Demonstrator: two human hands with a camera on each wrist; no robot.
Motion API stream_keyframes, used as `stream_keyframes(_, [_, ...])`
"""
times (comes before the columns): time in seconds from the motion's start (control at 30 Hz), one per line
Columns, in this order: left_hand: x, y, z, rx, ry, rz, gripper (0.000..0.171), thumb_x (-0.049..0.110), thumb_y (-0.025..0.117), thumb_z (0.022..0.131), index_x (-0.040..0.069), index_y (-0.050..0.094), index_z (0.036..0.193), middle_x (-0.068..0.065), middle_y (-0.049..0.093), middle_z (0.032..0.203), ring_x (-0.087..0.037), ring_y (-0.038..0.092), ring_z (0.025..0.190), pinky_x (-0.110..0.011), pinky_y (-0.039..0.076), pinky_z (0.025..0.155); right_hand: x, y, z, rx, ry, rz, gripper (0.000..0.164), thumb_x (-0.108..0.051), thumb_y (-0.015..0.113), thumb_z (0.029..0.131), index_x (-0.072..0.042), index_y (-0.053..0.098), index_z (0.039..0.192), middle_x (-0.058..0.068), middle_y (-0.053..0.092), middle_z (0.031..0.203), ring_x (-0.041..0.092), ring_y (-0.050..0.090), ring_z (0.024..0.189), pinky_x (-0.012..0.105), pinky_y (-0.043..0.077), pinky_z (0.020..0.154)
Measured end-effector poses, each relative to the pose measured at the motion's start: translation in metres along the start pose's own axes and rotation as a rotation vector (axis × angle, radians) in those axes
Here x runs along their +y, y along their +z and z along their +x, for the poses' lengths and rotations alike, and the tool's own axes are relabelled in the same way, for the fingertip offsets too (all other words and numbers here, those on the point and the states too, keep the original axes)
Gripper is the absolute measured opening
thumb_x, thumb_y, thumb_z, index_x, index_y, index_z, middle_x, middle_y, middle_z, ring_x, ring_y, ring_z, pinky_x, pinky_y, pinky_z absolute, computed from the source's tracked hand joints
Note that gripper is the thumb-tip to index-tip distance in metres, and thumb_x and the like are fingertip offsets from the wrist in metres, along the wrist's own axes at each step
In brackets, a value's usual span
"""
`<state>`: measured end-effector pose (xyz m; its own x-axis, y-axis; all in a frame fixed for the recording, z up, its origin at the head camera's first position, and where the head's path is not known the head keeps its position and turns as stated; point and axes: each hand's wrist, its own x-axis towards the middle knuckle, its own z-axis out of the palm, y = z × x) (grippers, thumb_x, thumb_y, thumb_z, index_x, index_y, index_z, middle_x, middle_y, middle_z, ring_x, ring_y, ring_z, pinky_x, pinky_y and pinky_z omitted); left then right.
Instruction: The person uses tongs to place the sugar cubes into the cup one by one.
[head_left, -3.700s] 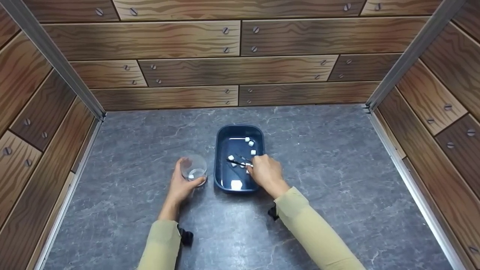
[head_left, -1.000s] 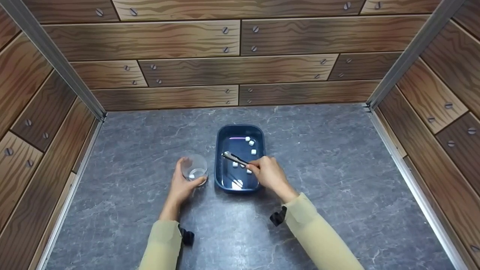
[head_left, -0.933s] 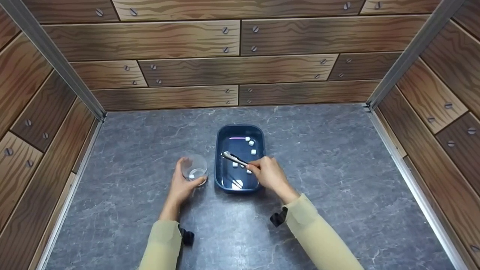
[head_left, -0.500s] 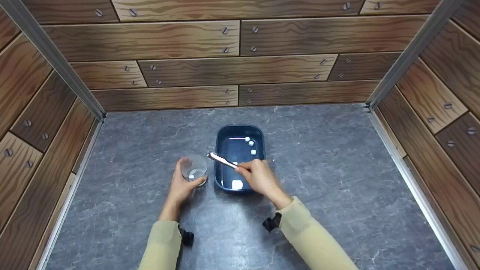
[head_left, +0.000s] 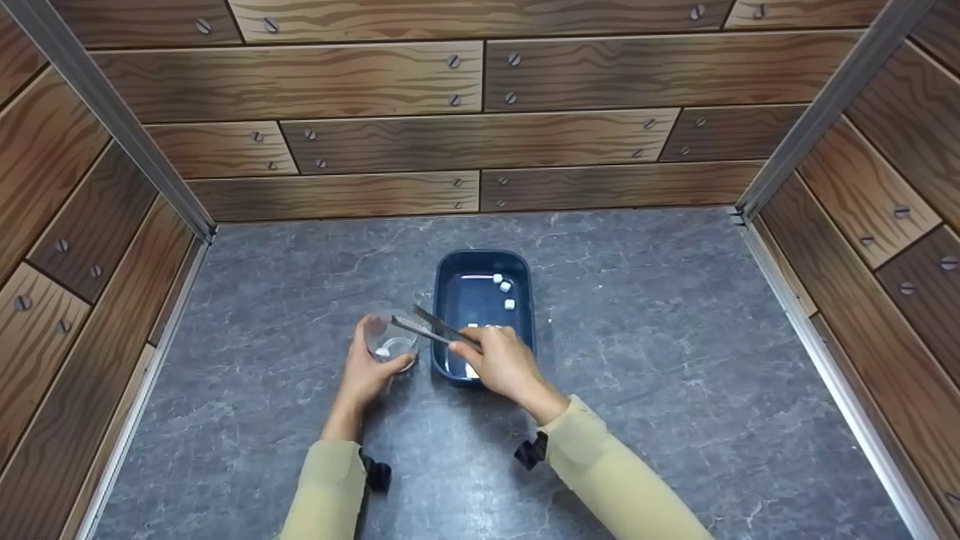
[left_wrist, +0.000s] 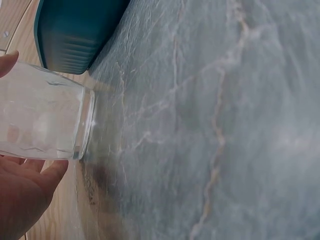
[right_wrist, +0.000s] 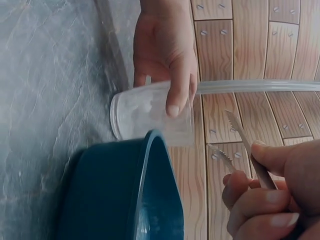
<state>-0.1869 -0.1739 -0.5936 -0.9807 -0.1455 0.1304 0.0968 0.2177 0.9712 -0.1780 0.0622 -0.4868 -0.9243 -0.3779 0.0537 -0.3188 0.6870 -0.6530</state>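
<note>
My left hand (head_left: 367, 371) holds a clear plastic cup (head_left: 400, 352), thumb on the near side and fingers round the far side. A white cube (head_left: 383, 352) shows at the cup's bottom. In the left wrist view the cup (left_wrist: 42, 115) stands upright on the grey surface. My right hand (head_left: 501, 365) grips metal tongs (head_left: 424, 331), whose toothed arms are spread with nothing between the tips. Those tips overlap the cup's rim in the head view; in the right wrist view the tongs (right_wrist: 245, 141) are above the cup's mouth. Several white cubes (head_left: 510, 304) lie in the blue tray.
The dark blue rectangular tray (head_left: 484, 253) stands just right of the cup, partly covered by my right hand and forearm. Wood-patterned walls (head_left: 382, 142) with metal corner posts enclose the grey marbled surface (head_left: 637, 337) at the back and both sides.
My right hand has moved left, carrying the tongs from over the tray to the cup. The tong arms, earlier together, have spread apart. The left hand has kept its hold on the cup.
</note>
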Motion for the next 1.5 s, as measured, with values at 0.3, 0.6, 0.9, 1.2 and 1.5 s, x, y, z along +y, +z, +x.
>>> stream_keyframes(0.3, [0.003,-0.002,0.000,-0.022,-0.042,0.003,0.092,0.009,0.088,0.070,-0.002,0.033,0.143,-0.024,0.047,0.141,-0.035,0.041,0.132,-0.044,0.027,0.113,0.020,-0.010,0.000,0.039,0.066,0.019,0.035,-0.031,0.065,0.096,-0.004,0.069,0.117,-0.005,0.063,0.070,0.006,0.044,0.046,0.025,0.035,0.041])
stream_keyframes(0.6, [0.004,-0.001,-0.001,-0.022,-0.052,0.038,0.092,0.012,0.088,0.071,0.000,0.033,0.144,-0.023,0.046,0.141,-0.034,0.039,0.133,-0.044,0.028,0.112,0.042,-0.023,0.000,0.087,0.168,-0.086,0.036,-0.035,0.066,0.094,-0.009,0.071,0.118,-0.001,0.071,0.084,0.011,0.059,0.066,0.035,0.050,0.059])
stream_keyframes(0.9, [0.005,-0.001,-0.001,-0.026,-0.065,0.053,0.094,0.013,0.088,0.072,-0.001,0.032,0.145,-0.023,0.044,0.144,-0.035,0.038,0.135,-0.046,0.028,0.112,0.056,-0.030,0.000,0.074,0.251,-0.109,0.044,-0.038,0.065,0.094,-0.006,0.067,0.125,0.013,0.071,0.104,0.017,0.062,0.072,0.038,0.052,0.064])
stream_keyframes(1.2, [0.005,-0.002,-0.001,-0.039,-0.077,0.058,0.094,0.016,0.088,0.073,0.000,0.030,0.146,-0.023,0.043,0.145,-0.035,0.037,0.136,-0.047,0.027,0.112,0.061,-0.028,0.001,0.031,0.265,-0.099,0.039,-0.032,0.062,0.098,-0.001,0.067,0.121,0.016,0.070,0.107,0.022,0.065,0.083,0.040,0.054,0.071])
stream_keyframes(1.5, [0.004,-0.002,0.000,-0.042,-0.089,0.045,0.095,0.016,0.088,0.073,0.000,0.030,0.147,-0.023,0.041,0.146,-0.034,0.035,0.137,-0.047,0.027,0.113,0.060,-0.024,0.002,0.022,0.255,-0.090,0.031,-0.025,0.059,0.099,0.001,0.069,0.115,0.015,0.070,0.092,0.022,0.064,0.074,0.038,0.054,0.065])
